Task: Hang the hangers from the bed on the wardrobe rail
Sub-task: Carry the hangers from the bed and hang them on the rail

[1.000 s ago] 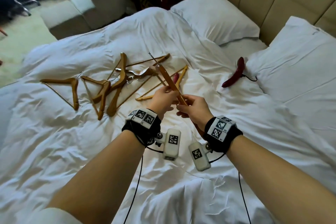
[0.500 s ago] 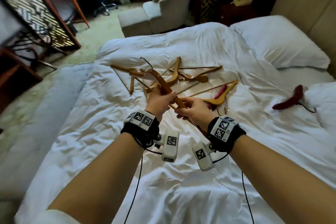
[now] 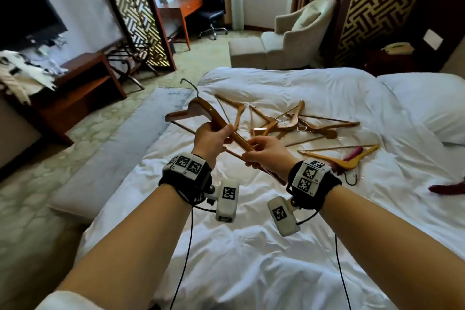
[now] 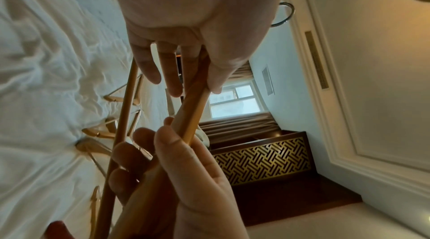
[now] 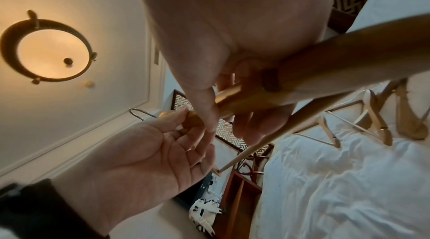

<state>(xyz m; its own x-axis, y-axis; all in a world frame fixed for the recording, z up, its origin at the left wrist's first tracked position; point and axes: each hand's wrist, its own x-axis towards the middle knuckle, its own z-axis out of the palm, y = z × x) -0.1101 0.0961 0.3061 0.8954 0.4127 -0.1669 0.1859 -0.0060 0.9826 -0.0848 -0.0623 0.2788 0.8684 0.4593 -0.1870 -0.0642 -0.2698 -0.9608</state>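
Both hands hold one wooden hanger (image 3: 201,111) with a metal hook above the bed. My left hand (image 3: 212,137) grips its arm near the middle, fingers curled round the wood (image 4: 197,85). My right hand (image 3: 264,151) pinches the same arm lower down, seen close in the right wrist view as the hanger (image 5: 302,77). Several more wooden hangers (image 3: 289,121) lie in a loose heap on the white duvet beyond my hands, one hanger (image 3: 349,158) apart at the right. No wardrobe rail is in view.
The white bed (image 3: 251,246) fills the foreground, with pillows (image 3: 425,100) at the right. A dark red object (image 3: 448,187) lies on the duvet. To the left stand a wooden bench (image 3: 83,83), a lattice screen (image 3: 130,7) and carpeted floor; an armchair (image 3: 294,33) stands behind.
My head has turned left and up, bringing the room's left side into view. Both hands have kept their hold and lifted the hanger higher, away from the heap.
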